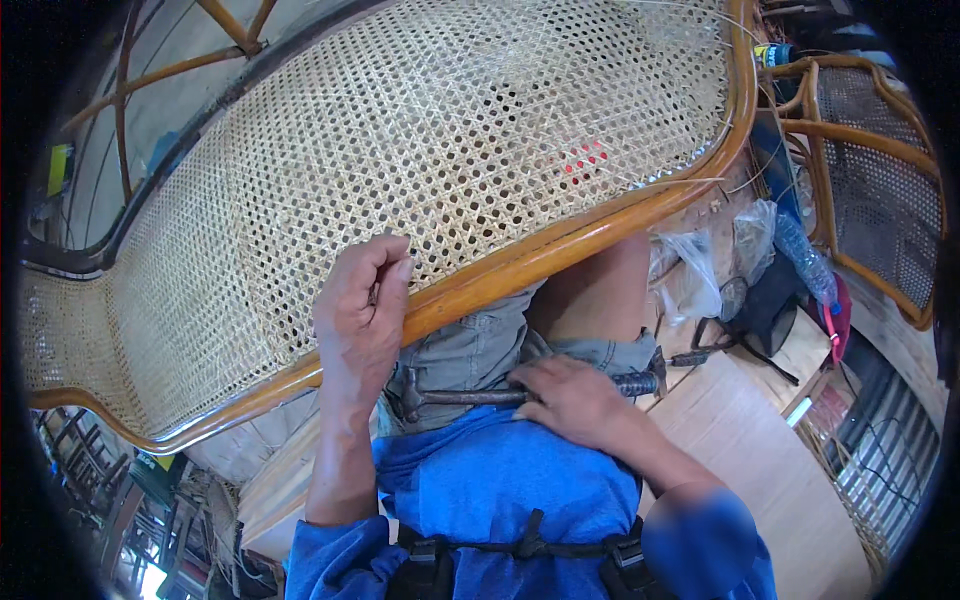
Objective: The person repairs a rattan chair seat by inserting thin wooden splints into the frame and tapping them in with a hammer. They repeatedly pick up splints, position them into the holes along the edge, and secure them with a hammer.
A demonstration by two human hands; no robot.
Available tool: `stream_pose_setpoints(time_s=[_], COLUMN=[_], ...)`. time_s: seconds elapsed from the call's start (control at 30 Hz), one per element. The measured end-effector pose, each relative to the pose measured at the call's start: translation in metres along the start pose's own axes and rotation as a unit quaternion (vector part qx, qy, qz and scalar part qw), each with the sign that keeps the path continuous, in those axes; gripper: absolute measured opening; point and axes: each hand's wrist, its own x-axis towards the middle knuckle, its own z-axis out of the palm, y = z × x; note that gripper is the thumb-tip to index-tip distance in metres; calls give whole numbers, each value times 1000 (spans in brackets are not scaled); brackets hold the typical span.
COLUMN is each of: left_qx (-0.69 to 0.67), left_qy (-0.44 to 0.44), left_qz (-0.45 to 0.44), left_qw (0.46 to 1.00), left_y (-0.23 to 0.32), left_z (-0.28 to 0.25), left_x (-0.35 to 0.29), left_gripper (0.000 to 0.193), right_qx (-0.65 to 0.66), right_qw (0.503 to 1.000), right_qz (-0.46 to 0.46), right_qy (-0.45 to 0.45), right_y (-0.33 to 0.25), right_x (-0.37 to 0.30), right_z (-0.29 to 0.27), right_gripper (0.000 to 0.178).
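Observation:
A large woven cane panel [400,150] in a curved, varnished wooden frame [520,270] lies across my lap. My left hand [362,300] is at the near rail of that frame, thumb and fingers pinched together. A small dark bit shows between them, too small to name. On my lap lies a hammer [465,397], its metal head to the left and its dark grip to the right. My right hand [572,400] is over the middle of its shaft, fingers on the far side and thumb on the near side. Red marks [584,161] dot the cane.
Another cane-and-wood piece [870,160] stands at the right. Clear plastic bags [692,280] and a dark bag [765,315] lie on the right, beyond a pale wooden board [740,460]. A slim dark-handled tool [690,358] is near the board. A dark green can [155,478] stands lower left.

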Motion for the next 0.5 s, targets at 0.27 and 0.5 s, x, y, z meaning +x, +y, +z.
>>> stream_pose_setpoints(time_s=[0.27, 0.5], left_qx=[114, 273], left_qy=[-147, -159], left_qz=[121, 182], left_qw=[975, 931], left_y=[29, 32], left_z=[33, 52], left_x=[37, 8], left_gripper=[34, 69], right_qx=[129, 146], right_qw=[990, 930], right_qz=[55, 296], right_qy=[-32, 160], right_y=[-3, -3], right_x=[-52, -55], right_z=[-62, -110], right_gripper=[45, 28])
